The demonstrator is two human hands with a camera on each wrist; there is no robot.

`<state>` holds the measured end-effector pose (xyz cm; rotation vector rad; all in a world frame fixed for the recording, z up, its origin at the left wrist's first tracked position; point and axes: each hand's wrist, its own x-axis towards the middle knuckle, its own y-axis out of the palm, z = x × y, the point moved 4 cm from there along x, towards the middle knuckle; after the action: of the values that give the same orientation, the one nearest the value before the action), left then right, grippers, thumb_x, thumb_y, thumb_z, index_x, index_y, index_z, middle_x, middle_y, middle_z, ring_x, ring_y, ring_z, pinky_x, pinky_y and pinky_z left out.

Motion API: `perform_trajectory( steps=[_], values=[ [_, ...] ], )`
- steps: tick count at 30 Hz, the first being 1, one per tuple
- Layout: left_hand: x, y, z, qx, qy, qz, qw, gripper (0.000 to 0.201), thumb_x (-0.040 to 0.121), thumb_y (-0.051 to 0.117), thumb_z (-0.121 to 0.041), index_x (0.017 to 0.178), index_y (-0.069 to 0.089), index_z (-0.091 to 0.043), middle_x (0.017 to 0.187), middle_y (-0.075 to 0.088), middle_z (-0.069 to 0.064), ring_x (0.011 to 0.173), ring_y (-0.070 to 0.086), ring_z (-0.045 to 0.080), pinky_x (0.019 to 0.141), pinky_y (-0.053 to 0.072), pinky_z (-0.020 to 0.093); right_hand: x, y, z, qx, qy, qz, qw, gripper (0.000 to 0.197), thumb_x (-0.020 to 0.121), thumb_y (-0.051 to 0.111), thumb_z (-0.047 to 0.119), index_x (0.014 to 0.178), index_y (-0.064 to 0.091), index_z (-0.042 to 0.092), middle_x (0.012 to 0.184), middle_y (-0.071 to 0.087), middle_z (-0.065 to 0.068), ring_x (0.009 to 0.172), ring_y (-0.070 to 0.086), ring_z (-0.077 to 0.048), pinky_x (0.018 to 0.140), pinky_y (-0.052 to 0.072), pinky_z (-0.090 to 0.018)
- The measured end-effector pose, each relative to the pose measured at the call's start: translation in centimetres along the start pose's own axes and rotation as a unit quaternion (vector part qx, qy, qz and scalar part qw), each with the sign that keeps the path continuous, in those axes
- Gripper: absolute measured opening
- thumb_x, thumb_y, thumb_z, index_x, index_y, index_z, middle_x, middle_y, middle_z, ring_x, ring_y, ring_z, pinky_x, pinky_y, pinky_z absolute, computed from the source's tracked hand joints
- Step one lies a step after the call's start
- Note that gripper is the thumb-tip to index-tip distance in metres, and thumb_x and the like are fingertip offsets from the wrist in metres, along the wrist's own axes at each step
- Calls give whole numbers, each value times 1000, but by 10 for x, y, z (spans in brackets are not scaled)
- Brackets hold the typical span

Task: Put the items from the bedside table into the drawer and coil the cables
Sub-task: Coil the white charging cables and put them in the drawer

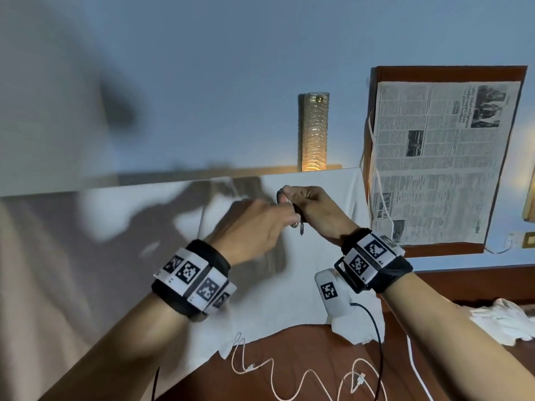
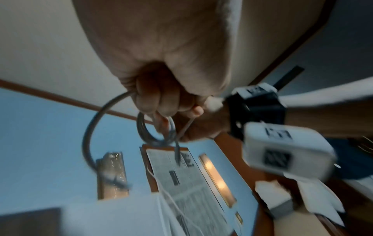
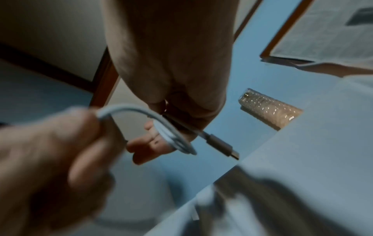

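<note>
Both hands meet in mid-air over a white sheet [image 1: 304, 285]. My right hand [image 1: 292, 198] pinches a small coil of grey cable [image 2: 155, 132] between thumb and fingers. The coil [image 3: 177, 140] has several loops, and its plug end [image 3: 224, 147] sticks out free below the hand; in the head view the plug [image 1: 301, 228] hangs down. My left hand [image 1: 285, 215] grips the loose strand [image 2: 90, 127] of the same cable, which arcs towards the coil. A white cable [image 1: 289, 380] lies in loose waves on the brown wooden surface near me.
A brown wooden drawer [image 1: 434, 72] lined with newspaper is at the right, with a white cord [image 1: 379, 192] along its left side. A glowing lamp [image 1: 314, 131] stands behind the sheet. A crumpled white cloth [image 1: 506, 322] lies at the right.
</note>
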<state>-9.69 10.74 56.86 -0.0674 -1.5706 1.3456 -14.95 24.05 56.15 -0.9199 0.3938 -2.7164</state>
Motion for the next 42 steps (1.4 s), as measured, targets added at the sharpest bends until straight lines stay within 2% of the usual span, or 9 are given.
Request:
perform_trajectory(
  steps=[5,8,11,15,19,22,27,36,42],
  values=[
    [12,-7,23,-19,-26,-105,994,21,95,50,-19,75,56,-25,57,50,-23,62,58,12,65,48,32,0,1,13,35,-19,21,999,52,106,34,22,69,64,1,72,65,-20,53,57,-12,57,45,-17],
    [12,3,41,-131,-93,-164,973,15,94,60,-32,97,58,-17,58,47,-16,60,52,3,66,46,28,2,1,5,30,8,22,999,56,105,36,26,63,63,2,67,64,-21,54,54,-20,59,44,-23],
    [10,13,47,-232,-124,-139,955,32,90,64,-34,118,62,-19,73,57,-7,72,56,3,74,44,17,2,3,-4,63,35,27,997,57,104,36,26,56,60,7,56,57,-16,54,48,-25,55,42,-26],
    [11,29,55,-314,-157,-66,934,20,92,60,-37,82,70,-23,82,56,13,73,50,18,73,39,31,1,5,-6,87,83,37,992,48,104,40,25,66,61,6,50,51,-10,47,47,-21,48,43,-24],
    [10,38,51,-434,-233,-35,869,33,96,52,-42,80,65,-17,63,57,-8,56,46,7,57,35,25,2,8,-9,110,94,24,989,40,103,40,28,84,60,-1,48,49,-6,44,36,-18,51,30,-32],
    [13,43,44,-498,-267,-39,824,35,100,45,-40,85,62,-12,69,67,-5,51,53,3,49,33,17,7,10,-12,111,86,-5,990,42,103,41,29,84,60,-4,59,54,-13,55,47,-24,57,41,-32],
    [18,51,48,-488,-276,-36,827,40,100,43,-42,77,63,-16,60,58,-10,47,41,1,46,28,17,7,8,-16,105,81,-26,991,44,103,42,29,86,65,-6,81,65,-23,62,60,-26,52,55,-29],
    [26,53,39,-468,-256,-103,840,32,102,44,-32,82,53,-9,64,56,-2,49,49,2,46,34,10,4,6,-16,113,68,-126,983,46,101,48,22,84,59,-20,73,58,-21,68,54,-28,64,50,-35],
    [18,61,48,-416,-273,-126,858,37,99,47,-39,70,50,-16,56,42,-13,57,40,7,62,34,26,1,-7,-24,94,81,-160,979,29,91,65,25,77,72,2,73,62,-12,68,56,-23,65,57,-32]
  ],
)
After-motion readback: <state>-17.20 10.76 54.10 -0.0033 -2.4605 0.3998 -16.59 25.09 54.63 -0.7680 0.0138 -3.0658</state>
